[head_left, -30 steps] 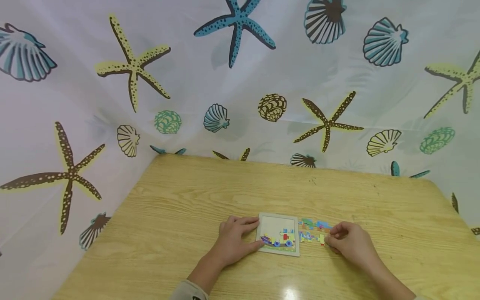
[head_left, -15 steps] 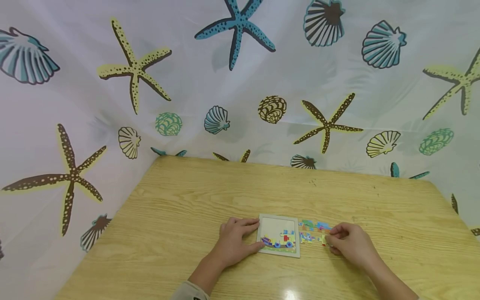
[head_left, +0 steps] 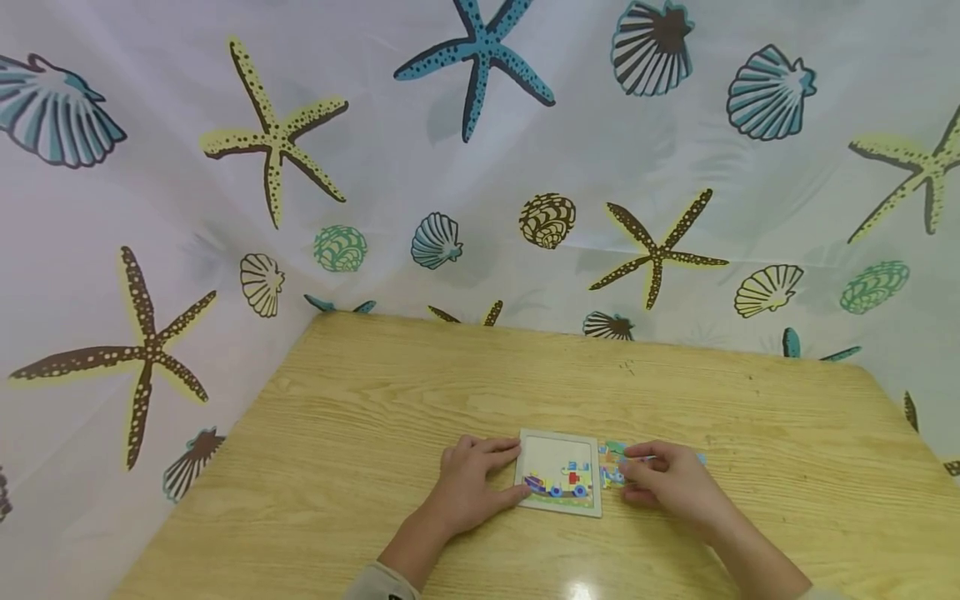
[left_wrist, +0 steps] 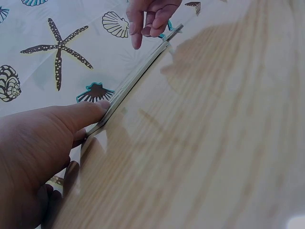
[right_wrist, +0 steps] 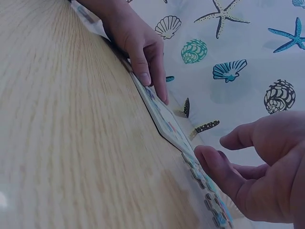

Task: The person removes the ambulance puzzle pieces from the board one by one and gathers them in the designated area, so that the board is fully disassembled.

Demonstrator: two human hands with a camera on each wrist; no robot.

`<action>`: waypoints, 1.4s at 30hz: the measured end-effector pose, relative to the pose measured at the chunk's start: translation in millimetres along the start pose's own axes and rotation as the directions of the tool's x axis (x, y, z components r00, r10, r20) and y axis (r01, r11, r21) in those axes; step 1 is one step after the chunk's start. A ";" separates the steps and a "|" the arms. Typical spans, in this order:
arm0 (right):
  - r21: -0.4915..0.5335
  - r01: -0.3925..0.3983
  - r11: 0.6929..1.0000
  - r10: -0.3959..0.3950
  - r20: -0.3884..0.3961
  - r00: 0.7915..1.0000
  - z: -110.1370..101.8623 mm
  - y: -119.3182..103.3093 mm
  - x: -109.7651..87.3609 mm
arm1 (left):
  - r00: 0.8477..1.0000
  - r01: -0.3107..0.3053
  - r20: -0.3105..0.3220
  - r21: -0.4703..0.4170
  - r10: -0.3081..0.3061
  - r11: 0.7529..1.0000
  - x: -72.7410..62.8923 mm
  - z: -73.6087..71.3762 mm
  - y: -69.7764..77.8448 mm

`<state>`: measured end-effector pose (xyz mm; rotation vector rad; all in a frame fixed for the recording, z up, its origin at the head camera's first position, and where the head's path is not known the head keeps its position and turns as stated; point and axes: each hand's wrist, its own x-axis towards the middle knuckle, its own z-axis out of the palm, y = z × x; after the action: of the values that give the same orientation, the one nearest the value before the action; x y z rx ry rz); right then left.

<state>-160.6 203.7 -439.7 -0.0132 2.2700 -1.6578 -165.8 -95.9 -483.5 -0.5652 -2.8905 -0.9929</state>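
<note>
A square puzzle board (head_left: 558, 433) with a pale rim lies on the table, pieces of a colourful vehicle picture filling its lower part. My left hand (head_left: 476, 483) rests along its left side, thumb on the lower left corner and fingers at the upper left edge. Loose puzzle pieces (head_left: 611, 475) lie just right of the board. Over them hovers my right hand (head_left: 671, 483), fingers bent and hiding several pieces. In the right wrist view, a gap shows between the thumb (right_wrist: 214, 162) and fingers, and nothing appears held there.
The wooden table (head_left: 405, 375) stretches around the board on all sides. Behind it and at the left hangs a white cloth (head_left: 480, 183) printed with starfish and shells. A blue piece (head_left: 702, 458) peeks out right of my right hand.
My right hand has moved left from the yellow and red piece at the outer end of the loose pieces to those nearer the board. My left hand has stayed at the board.
</note>
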 end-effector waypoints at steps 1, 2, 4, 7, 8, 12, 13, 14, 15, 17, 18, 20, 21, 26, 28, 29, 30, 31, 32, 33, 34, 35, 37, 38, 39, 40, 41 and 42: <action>0.011 0.007 1.000 -0.007 0.016 1.000 2.1 -0.6 0.9 | 1.000 0.000 0.000 -0.001 0.000 1.000 0.3 0.0 0.0; 0.015 0.013 1.000 -0.014 0.031 0.999 4.2 -1.1 1.5 | 1.000 -0.001 0.000 -0.002 0.001 1.000 0.5 0.1 0.0; 0.027 0.026 0.999 -0.027 0.062 0.998 8.7 -2.0 3.3 | 1.000 -0.002 0.000 -0.003 0.002 1.000 0.6 0.4 0.0; 0.050 0.029 0.998 -0.034 0.097 0.995 15.8 -3.7 5.8 | 1.000 -0.004 -0.001 -0.004 0.004 1.000 1.0 0.8 -0.2; 0.054 0.030 0.998 -0.036 0.110 0.993 18.1 -4.3 6.3 | 1.000 -0.005 -0.001 -0.006 0.005 1.000 1.1 1.0 -0.3; 0.029 0.038 0.999 -0.042 0.159 0.986 24.6 -5.1 8.4 | 1.000 -0.010 0.003 -0.016 0.010 1.000 2.1 1.4 -0.6; 0.020 0.039 0.999 -0.042 0.166 0.985 25.6 -5.1 8.7 | 1.000 -0.011 0.005 -0.018 0.011 1.000 2.3 1.6 -0.7; 0.013 0.039 0.999 -0.041 0.172 0.984 26.4 -4.9 9.1 | 1.000 -0.012 0.007 -0.019 0.012 1.000 2.6 1.7 -0.8; 0.005 0.040 0.999 -0.040 0.179 0.983 26.8 -4.5 9.4 | 1.000 -0.014 0.008 -0.018 0.014 1.000 2.7 1.7 -0.8; -0.001 0.042 0.999 -0.041 0.188 0.981 27.2 -4.1 9.9 | 1.000 -0.016 0.008 -0.015 0.016 1.000 2.9 1.5 -0.6; -0.006 0.047 0.999 -0.045 0.195 0.980 27.1 -4.0 10.0 | 1.000 -0.017 0.007 -0.011 0.017 1.000 2.8 1.3 -0.5; -0.012 0.062 0.998 -0.058 0.213 0.975 26.8 -3.9 10.6 | 1.000 -0.018 0.004 -0.011 0.018 1.000 2.3 0.4 0.1; -0.016 0.072 0.997 -0.067 0.222 0.973 26.5 -3.9 11.0 | 1.000 -0.017 0.004 -0.014 0.017 1.000 2.0 -0.1 0.4; -0.004 0.079 0.997 -0.076 0.213 0.974 28.5 -3.7 14.3 | 1.000 -0.010 0.006 -0.013 0.011 1.000 0.5 -1.6 -0.2; 0.007 0.067 0.998 -0.067 0.191 0.979 30.1 -3.9 15.1 | 1.000 -0.007 0.007 -0.012 0.007 1.000 -0.1 -1.6 -0.8; 0.013 0.062 0.998 -0.063 0.178 0.982 30.9 -4.0 15.5 | 1.000 -0.006 0.007 -0.014 0.006 1.000 -0.5 -1.6 -0.8; 0.017 0.061 0.998 -0.063 0.167 0.984 31.6 -3.9 16.1 | 1.000 -0.004 0.007 -0.017 0.005 1.000 -0.8 -1.6 -0.6; 0.018 0.059 0.998 -0.061 0.156 0.986 32.2 -3.9 16.3 | 1.000 -0.004 0.007 -0.018 0.004 1.000 -1.1 -1.5 -0.3; 0.017 0.060 0.998 -0.062 0.146 0.987 32.7 -4.1 16.4 | 1.000 -0.002 0.006 -0.020 0.003 1.000 -1.2 -1.5 -0.1; 0.016 0.061 0.998 -0.062 0.136 0.989 33.0 -4.3 16.6 | 1.000 -0.002 0.005 -0.020 0.002 1.000 -1.3 -1.4 0.1; 0.017 0.061 0.998 -0.062 0.127 0.990 33.4 -4.2 17.0 | 1.000 -0.001 0.005 -0.020 0.001 1.000 -1.2 -1.2 0.1; 0.010 0.065 0.998 -0.066 0.121 0.990 33.5 -4.2 17.0 | 1.000 -0.001 0.004 -0.020 0.001 1.000 -1.1 -1.0 0.2; 0.000 0.069 0.998 -0.069 0.114 0.991 33.7 -4.8 16.4 | 1.000 -0.002 0.005 -0.021 0.002 1.000 -1.1 -0.8 0.2; -0.001 0.070 0.998 -0.070 0.115 0.991 33.5 -5.2 16.0 | 1.000 -0.003 0.005 -0.024 0.003 1.000 -1.0 -0.7 0.3; -0.002 0.072 0.997 -0.071 0.116 0.991 33.3 -5.7 15.4 | 1.000 -0.005 0.005 -0.025 0.005 1.000 -1.0 -0.7 0.3; -0.002 0.071 0.997 -0.071 0.117 0.991 33.1 -6.3 14.8 | 1.000 -0.007 0.005 -0.027 0.007 1.000 -0.9 -0.6 0.2; -0.002 0.071 0.997 -0.070 0.118 0.990 32.9 -6.9 14.4 | 1.000 -0.008 0.005 -0.030 0.008 1.000 -0.7 -0.6 0.2; 0.002 0.069 0.998 -0.068 0.117 0.991 32.6 -7.8 14.0 | 1.000 -0.009 0.005 -0.032 0.009 0.999 -0.6 -0.6 0.2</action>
<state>-166.6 168.2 -444.8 -0.1864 2.2066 -1.6427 -165.2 -96.3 -483.0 -0.5825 -2.8788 -1.0395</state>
